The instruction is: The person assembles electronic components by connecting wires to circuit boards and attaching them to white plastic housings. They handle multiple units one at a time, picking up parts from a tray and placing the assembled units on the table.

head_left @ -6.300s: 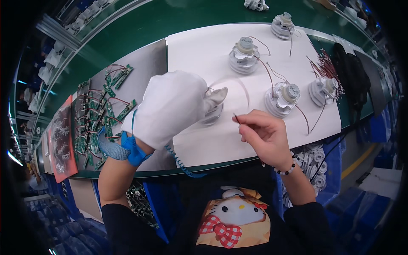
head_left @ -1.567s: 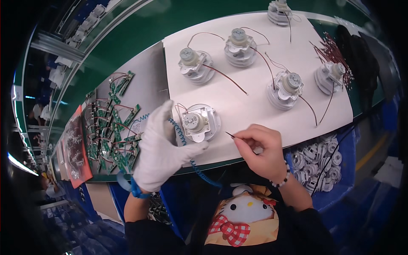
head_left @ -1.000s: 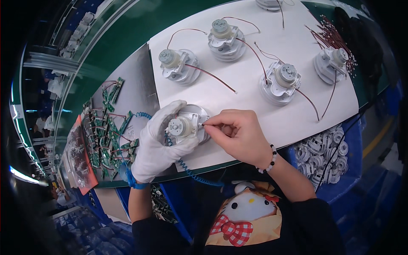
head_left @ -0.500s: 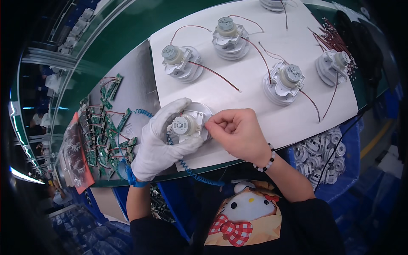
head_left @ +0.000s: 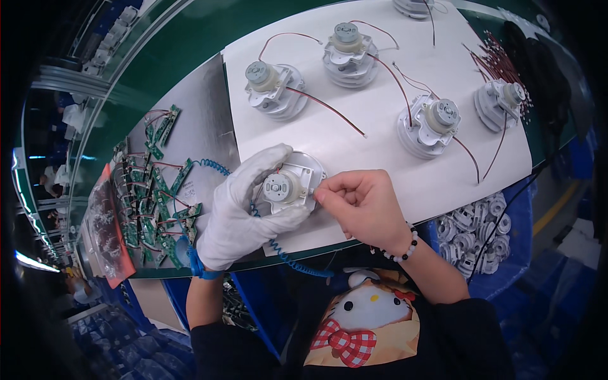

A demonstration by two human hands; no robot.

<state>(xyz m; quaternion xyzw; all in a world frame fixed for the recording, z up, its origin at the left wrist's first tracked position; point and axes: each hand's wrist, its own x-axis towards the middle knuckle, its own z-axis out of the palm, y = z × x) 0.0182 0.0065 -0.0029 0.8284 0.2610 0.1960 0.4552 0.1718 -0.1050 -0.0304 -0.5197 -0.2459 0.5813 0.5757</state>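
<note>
My left hand, in a white glove with a blue coiled-cord wrist strap, is wrapped round a white motor assembly. Its round silver motor faces up, between the gloved thumb and fingers. My bare right hand, with a beaded bracelet at the wrist, is at the assembly's right edge. Thumb and forefinger are pinched together there; whatever lies between them is too small to make out. Beyond my hands, similar motor assemblies with red-and-black wires stand on the white sheet.
Green circuit boards with wires lie heaped at the left on a metal plate, beside an orange-edged bag. A blue bin of white plastic parts stands at the lower right. A bundle of wires lies at the far right.
The held assembly and both hands have shifted slightly right in the picture. My right hand's pinch stays by the assembly's right edge, its fingers slightly less curled.
</note>
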